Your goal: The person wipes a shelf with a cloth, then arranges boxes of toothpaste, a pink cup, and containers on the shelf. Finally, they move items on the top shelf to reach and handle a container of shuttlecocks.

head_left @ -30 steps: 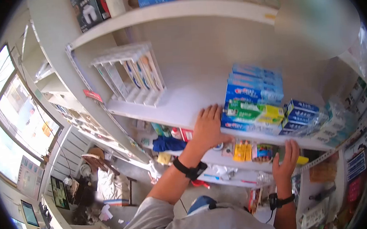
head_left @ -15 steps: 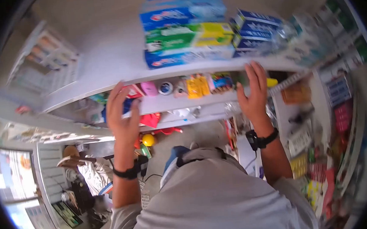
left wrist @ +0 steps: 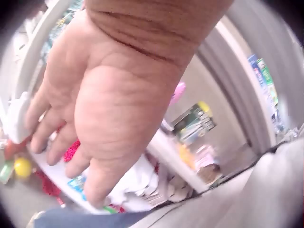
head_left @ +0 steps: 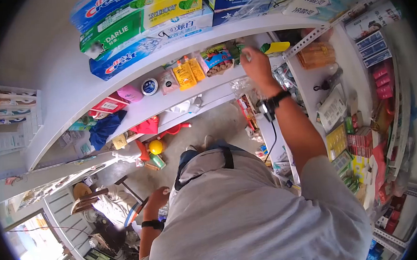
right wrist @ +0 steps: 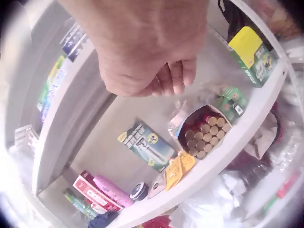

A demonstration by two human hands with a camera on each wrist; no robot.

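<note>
My right hand (head_left: 258,68) is in front of the lower shelf, near a green and yellow box (head_left: 275,47) at that shelf's right end. Its fingers hang loosely bent in the right wrist view, with nothing in them. Left of it on the same shelf stand an open box of brown-ended sticks (right wrist: 205,135), yellow pouches (head_left: 187,73) and a round blue tin (head_left: 149,87). A razor pack (right wrist: 148,145) lies behind them. Down beside my body hangs my left hand (head_left: 159,198), empty, its fingers relaxed and spread in the left wrist view (left wrist: 109,104).
Toothpaste boxes (head_left: 148,30) are stacked at the front of the upper shelf (head_left: 64,106), with a toothbrush rack (head_left: 14,119) to the left. A pink bottle (head_left: 129,93) and dark blue cloth (head_left: 106,129) sit lower. A yellow ball (head_left: 156,146) is near the floor.
My left hand has left the upper shelf's edge and dropped to my side. My right hand has moved from that edge down to the lower shelf. The view has tilted downward.
</note>
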